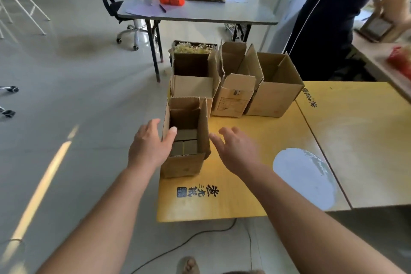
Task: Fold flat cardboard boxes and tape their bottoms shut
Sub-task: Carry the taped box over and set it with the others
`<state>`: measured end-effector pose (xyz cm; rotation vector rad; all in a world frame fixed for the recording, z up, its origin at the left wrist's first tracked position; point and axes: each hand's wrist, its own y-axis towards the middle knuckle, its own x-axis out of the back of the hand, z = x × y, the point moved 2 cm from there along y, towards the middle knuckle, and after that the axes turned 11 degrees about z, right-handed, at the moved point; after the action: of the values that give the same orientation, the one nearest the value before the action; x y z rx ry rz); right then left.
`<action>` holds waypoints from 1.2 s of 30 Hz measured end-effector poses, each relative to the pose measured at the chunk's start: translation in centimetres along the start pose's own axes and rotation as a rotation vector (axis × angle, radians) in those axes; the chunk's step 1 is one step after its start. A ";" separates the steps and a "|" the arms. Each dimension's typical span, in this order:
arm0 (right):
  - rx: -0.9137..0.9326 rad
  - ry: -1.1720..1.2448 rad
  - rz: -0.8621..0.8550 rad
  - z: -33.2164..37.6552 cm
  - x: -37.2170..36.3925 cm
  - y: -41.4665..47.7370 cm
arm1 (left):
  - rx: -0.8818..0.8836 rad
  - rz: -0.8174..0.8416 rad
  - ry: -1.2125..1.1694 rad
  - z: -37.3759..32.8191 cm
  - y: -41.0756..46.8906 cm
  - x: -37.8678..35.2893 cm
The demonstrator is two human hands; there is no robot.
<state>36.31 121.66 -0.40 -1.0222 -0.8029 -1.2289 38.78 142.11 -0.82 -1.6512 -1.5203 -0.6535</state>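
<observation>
The near box (184,165) stands upright, mouth up, at the left rim of the yellow desk (244,187), and its bottom flaps, seen from inside, look closed. The left hand (149,144) grips the box's left wall, with the thumb hooked over the rim and the palm against the outside. The right hand (235,151) is spread and holds nothing; it is just beside the right wall at 3 o'clock, and I cannot tell whether it touches. The step looks like seating this box squarely, so bring the right palm flat onto that wall, press evenly from both sides and keep the base flat on the desk. The desk edge runs right under the box's 9 o'clock side, so any nudge should go toward 3 o'clock. Three other boxes (235,98) crowd 12 to 1 o'clock, the nearest touching. Open desk lies from 3 to 5 o'clock. A bystander (322,29) stands beyond, at 1 o'clock.
</observation>
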 end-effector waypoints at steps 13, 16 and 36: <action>-0.146 -0.112 -0.182 -15.9 6.4 -11.5 | -0.497 0.051 0.157 -17.3 -6.7 -11.8; -0.197 -0.105 -0.160 -22.0 7.0 -15.6 | -0.507 0.168 0.230 -21.2 -9.0 -17.0; -0.870 0.022 -0.411 -55.3 13.4 -44.5 | -1.190 0.534 0.447 -54.7 -29.2 -45.6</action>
<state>-7.16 63.97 0.21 -1.5715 -0.4530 -2.0244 10.56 70.43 -0.85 -2.3527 -0.2316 -1.6393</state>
